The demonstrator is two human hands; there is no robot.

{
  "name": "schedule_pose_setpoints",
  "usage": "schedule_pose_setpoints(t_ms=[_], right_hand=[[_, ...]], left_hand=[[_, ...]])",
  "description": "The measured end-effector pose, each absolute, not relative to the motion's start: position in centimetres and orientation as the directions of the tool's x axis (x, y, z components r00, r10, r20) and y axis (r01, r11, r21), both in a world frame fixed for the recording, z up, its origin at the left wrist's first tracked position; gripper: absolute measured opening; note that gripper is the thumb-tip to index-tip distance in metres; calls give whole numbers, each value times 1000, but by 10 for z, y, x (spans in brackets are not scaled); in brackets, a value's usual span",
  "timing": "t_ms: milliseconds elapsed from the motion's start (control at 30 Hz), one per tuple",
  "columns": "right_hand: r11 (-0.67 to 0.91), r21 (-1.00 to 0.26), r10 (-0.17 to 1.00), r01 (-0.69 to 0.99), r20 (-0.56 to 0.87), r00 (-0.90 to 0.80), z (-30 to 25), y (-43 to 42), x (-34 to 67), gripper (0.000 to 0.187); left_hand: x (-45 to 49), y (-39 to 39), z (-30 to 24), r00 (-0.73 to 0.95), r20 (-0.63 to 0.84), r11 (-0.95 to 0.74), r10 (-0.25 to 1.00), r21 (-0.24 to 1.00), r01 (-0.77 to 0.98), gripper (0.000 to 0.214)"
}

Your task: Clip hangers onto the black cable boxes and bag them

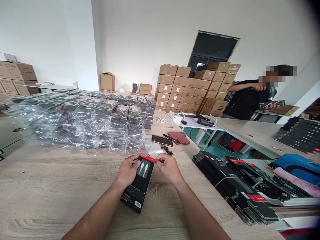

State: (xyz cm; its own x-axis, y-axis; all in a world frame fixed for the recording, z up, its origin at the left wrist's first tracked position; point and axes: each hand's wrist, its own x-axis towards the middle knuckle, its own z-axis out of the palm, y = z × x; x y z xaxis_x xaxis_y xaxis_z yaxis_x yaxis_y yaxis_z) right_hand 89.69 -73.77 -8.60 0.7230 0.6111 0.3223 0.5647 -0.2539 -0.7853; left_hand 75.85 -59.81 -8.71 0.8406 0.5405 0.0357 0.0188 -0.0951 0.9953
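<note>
My left hand [128, 171] grips a flat black cable box [136, 190] by its upper left edge, thumb on the front. The box has a red top band, a window showing two white cable plugs, and a barcode low down. It tilts over the wooden table. At the box's upper right corner, my right hand [168, 166] is closed in a pinch; what lies between its fingertips is hidden. Just beyond the hands are several small black pieces [167, 150] and a clear plastic bag [152, 146].
Plastic-wrapped stacks of boxes [100, 123] fill the table's far left. A phone [162, 140], pen [171, 138] and reddish cloth [178, 137] lie ahead. Banded flat black packages [232, 183] lie on the right. Another person [246, 100] stands beyond, holding a tool and a box.
</note>
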Motion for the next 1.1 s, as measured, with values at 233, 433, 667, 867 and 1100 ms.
schedule_pose_setpoints(t_ms=[233,433,667,867,1100], right_hand=[[-307,-677,567,669,435,700,-76,-738,884,10],[-214,-634,564,743,541,624,-68,-738,873,12],[110,-925,500,363,367,784,-53,-734,859,28],[184,-926,662,331,365,655,-37,-744,857,32],[-106,-907,932,408,53,358,-46,-755,870,30]], left_hand=[[763,-601,-95,813,94,-90,575,995,-52,43],[763,-606,-94,769,95,-9,632,993,-116,39],[756,-617,-73,656,362,-22,662,884,-466,23],[740,-594,-51,783,344,-34,518,923,-383,29],[734,-570,-82,970,51,-393,238,918,48,24]])
